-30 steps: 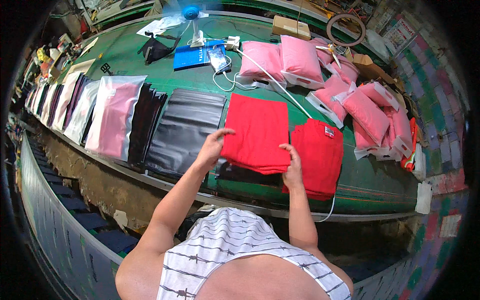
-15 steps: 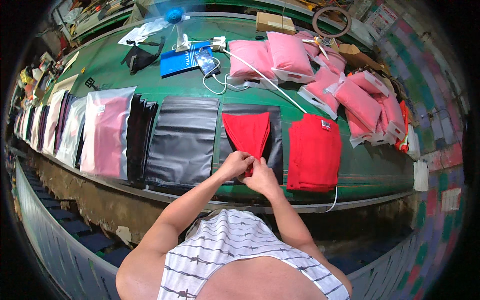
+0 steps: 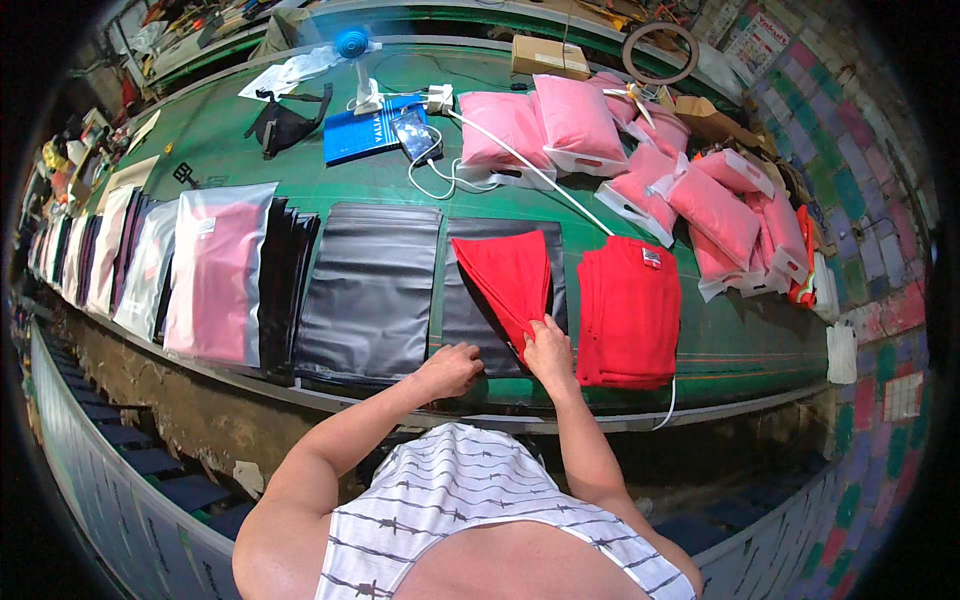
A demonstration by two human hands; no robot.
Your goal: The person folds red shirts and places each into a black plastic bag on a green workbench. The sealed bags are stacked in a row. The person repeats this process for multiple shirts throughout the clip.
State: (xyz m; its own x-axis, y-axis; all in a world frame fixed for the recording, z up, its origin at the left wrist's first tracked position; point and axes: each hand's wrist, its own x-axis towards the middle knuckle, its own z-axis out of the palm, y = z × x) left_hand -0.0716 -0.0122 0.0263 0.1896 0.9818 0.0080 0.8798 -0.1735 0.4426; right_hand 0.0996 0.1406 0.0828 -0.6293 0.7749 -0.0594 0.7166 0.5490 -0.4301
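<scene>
A folded red garment, wide at the top and narrow at the bottom, lies slanted on a black plastic bag. My right hand grips its narrow lower end, fingers closed round the cloth. My left hand is off the garment, low over the bag's near left corner. Its fingers are curled together, and whatever is under the fingertips cannot be made out. To the right of the bag lies a stack of folded red garments with a white label on top. A pile of black plastic bags lies on the left.
Filled clear bags stand in a row at the left of the green table. Pink packages are heaped at the back right. A blue fan, blue box, phone and white cable lie farther back.
My left hand has let go of the red garment and moved left and down. My right hand has shifted right with the lower end, so the garment now slants.
</scene>
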